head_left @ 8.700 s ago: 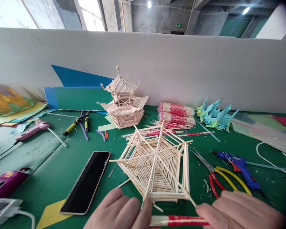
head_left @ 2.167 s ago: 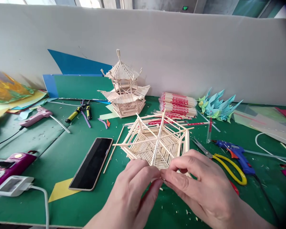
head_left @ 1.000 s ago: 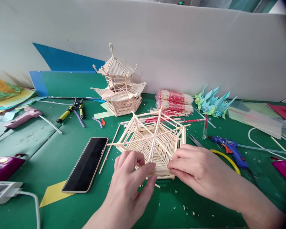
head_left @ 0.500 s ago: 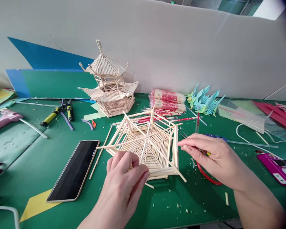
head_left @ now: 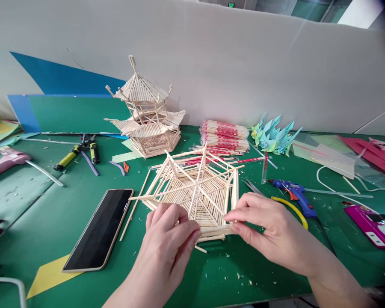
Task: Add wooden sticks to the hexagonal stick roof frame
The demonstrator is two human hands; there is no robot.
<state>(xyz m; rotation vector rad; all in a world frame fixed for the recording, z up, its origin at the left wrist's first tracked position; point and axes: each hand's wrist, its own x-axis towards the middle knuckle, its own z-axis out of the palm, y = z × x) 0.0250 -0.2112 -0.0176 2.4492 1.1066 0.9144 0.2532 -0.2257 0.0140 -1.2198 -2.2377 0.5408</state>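
Note:
In the head view a hexagonal frame of thin wooden sticks (head_left: 197, 186) lies on the green table, with a slatted floor inside and long sticks crossing over its middle. My left hand (head_left: 170, 239) is closed in a pinch on the front rim, left of its middle. At the front right corner, my right hand (head_left: 266, 231) pinches the frame between thumb and fingers, where a crossing stick meets the rim. My fingertips hide the exact contact points. Behind the frame stands a two-tiered pagoda model (head_left: 143, 90) built of the same kind of sticks.
A phone (head_left: 99, 231) lies left of the frame. On the right are a blue glue gun (head_left: 291, 192), yellow-handled scissors (head_left: 291, 207) and a purple box (head_left: 370, 226). Wrapped stick bundles (head_left: 224, 132) and a blue paper-fold model (head_left: 276, 134) stand behind. Cutters (head_left: 72, 156) lie at left.
My right hand has moved left and down from beside the frame's right side to its front right corner, uncovering the glue gun. My left hand stays on the front rim.

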